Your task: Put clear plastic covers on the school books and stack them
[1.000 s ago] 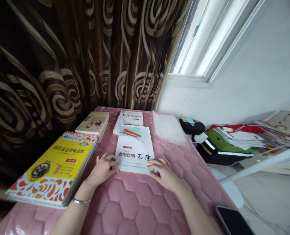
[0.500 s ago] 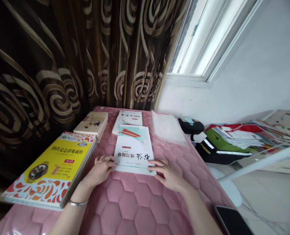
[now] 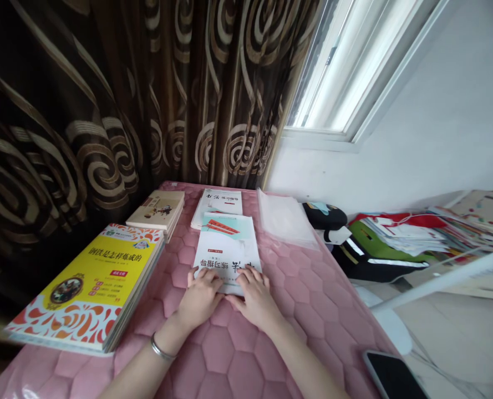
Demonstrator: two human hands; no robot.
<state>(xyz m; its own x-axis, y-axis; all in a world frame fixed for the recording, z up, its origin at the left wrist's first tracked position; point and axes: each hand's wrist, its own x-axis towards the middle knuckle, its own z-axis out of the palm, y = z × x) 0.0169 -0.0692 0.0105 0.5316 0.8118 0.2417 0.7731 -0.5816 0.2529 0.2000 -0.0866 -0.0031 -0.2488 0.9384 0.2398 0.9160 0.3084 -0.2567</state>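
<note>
A white workbook [image 3: 226,246] with black Chinese letters and a teal band lies in the middle of the pink quilted table [image 3: 213,354]. My left hand [image 3: 199,296] lies flat on the workbook's near edge, fingers stretched out. Beside it, my right hand [image 3: 253,295] also rests flat on the near edge, fingers spread. The two hands almost touch at the thumbs. A silver bracelet [image 3: 162,349] circles my left wrist.
A yellow book [image 3: 92,282] tops a stack at the left. A beige book [image 3: 158,209] and another white workbook [image 3: 219,202] lie farther back, with clear plastic sleeves [image 3: 285,219] to the right. A black phone [image 3: 394,377] sits at the near right corner. Brown curtains hang behind.
Both hands have slid inward from the workbook's near corners to meet at the middle of its near edge.
</note>
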